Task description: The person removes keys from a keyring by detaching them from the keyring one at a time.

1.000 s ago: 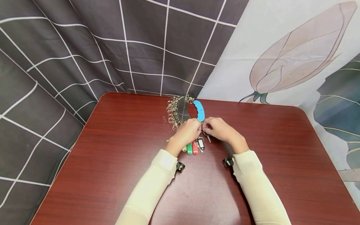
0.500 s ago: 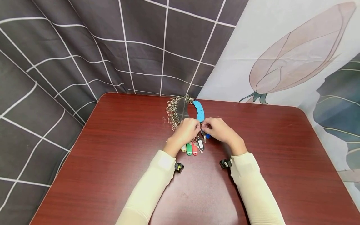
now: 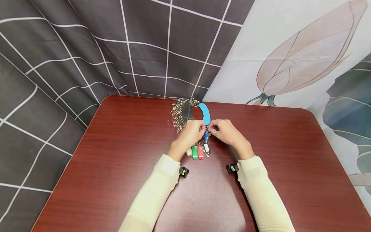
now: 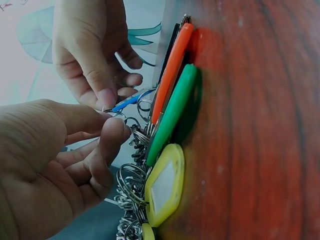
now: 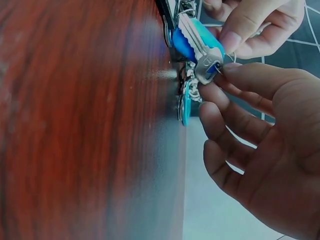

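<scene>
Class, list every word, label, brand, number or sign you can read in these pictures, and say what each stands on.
None can be read.
Black tag: white label, too small to read.
Yellow tag: pale label, no legible writing.
Key: any marking on its head is too small to read.
Reddish marks, left wrist view's corner: too blurred to tell.

Through my head view I look forward and down at the table (image 3: 116,154) from above. The wrist views (both tipped sideways) reach me from close up, sharing the left hand (image 4: 50,160) and right hand (image 5: 280,145).
</scene>
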The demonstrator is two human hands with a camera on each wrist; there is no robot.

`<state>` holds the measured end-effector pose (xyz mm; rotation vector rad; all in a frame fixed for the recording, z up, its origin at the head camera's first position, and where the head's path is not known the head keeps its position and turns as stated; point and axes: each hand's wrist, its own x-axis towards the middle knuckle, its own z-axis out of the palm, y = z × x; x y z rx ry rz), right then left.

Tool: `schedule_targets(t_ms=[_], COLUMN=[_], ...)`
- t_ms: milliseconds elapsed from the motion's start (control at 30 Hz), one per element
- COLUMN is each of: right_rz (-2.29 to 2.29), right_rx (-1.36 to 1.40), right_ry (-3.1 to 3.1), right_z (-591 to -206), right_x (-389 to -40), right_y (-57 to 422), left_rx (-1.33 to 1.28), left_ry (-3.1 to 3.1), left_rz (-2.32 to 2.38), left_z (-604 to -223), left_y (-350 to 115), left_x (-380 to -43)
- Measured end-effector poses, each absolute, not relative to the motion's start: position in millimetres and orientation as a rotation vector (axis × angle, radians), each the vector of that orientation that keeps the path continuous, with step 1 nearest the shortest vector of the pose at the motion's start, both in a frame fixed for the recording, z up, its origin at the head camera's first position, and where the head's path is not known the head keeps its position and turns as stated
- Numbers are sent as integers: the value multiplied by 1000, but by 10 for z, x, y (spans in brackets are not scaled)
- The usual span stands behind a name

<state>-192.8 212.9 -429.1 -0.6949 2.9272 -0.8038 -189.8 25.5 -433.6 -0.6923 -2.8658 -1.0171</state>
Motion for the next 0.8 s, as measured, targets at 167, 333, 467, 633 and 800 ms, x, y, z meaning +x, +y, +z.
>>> schedule_targets(t_ms=[167, 333, 467, 633, 800], right_rz=[-841, -875, -901, -923, -919], right_rx=[-704, -682, -709, -845, -869], right_ry=[2934, 2953, 2949, 2961, 2956], right_z=[-4302, -4305, -4299, -4312, -4292], right_x=[-1938, -1933, -1932, -1931, -1922], right_y=[2132, 2140, 2136, 2131, 2121], left_rx=[-678, -705, -723, -714, -702], left_ry=[-2841, -2832, -2878, -2927, -2938], left_rz=[-1065, -1109, -1094, -1091, -1128], left_z=[-4343, -4351, -4348, -4346, -4346], left_y=[247, 228, 220, 226, 238], left_x=[-1901, -1912, -1910, -1902, -1904])
